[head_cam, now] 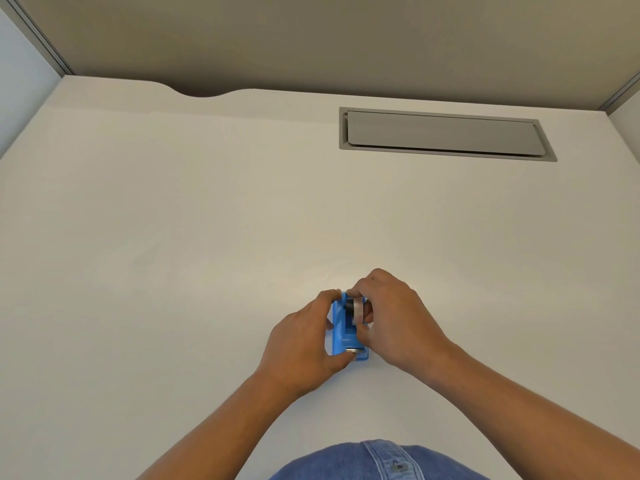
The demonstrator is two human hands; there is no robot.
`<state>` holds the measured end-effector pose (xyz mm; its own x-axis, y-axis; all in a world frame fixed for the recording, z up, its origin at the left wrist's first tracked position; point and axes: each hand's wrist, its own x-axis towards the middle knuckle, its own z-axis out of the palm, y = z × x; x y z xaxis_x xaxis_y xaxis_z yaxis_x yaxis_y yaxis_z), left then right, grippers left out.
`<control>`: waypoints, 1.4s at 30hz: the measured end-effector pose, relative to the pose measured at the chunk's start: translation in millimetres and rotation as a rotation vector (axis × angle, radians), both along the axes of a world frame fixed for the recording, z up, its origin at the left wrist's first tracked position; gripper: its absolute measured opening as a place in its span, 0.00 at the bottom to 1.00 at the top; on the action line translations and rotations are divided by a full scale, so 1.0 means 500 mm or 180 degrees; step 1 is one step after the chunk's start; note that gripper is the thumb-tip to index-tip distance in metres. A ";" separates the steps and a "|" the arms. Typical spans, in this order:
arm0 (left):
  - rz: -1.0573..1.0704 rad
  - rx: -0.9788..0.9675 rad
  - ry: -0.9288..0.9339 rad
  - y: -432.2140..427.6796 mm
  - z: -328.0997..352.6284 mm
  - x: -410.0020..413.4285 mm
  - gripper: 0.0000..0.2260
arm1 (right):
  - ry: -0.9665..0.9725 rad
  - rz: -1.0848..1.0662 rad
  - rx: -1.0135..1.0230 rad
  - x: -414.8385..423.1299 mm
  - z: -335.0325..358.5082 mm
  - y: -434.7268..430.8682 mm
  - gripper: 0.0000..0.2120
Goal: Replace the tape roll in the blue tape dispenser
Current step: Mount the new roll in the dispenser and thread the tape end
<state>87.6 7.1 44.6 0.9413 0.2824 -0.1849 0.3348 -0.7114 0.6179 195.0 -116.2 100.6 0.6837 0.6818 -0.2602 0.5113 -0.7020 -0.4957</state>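
Note:
The blue tape dispenser (341,336) sits on the white desk (173,254), near its front middle, with the metal cutter end toward me. My left hand (304,348) grips the dispenser's left side and near end. My right hand (394,317) is closed on a clear tape roll with a black hub (355,308), which sits at the dispenser's far end, partly inside the body. Fingers hide much of the roll and the right side of the dispenser.
A grey cable hatch (443,133) is set into the desk at the back right. A curved notch (201,93) cuts the desk's far edge. Beige partition walls enclose the back and sides. My denim shirt (381,462) shows at the bottom edge.

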 end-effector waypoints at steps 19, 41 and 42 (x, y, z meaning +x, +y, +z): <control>0.0055 -0.0157 0.0080 -0.007 0.000 0.001 0.36 | -0.0183 0.0209 0.0102 0.009 0.001 -0.006 0.14; 0.0038 -0.0088 -0.0026 -0.004 -0.008 -0.001 0.35 | -0.0235 0.0271 -0.0197 -0.002 0.007 0.000 0.19; 0.0021 -0.0081 -0.0037 -0.004 -0.007 0.000 0.36 | -0.0218 0.0250 -0.0194 -0.003 0.007 0.000 0.18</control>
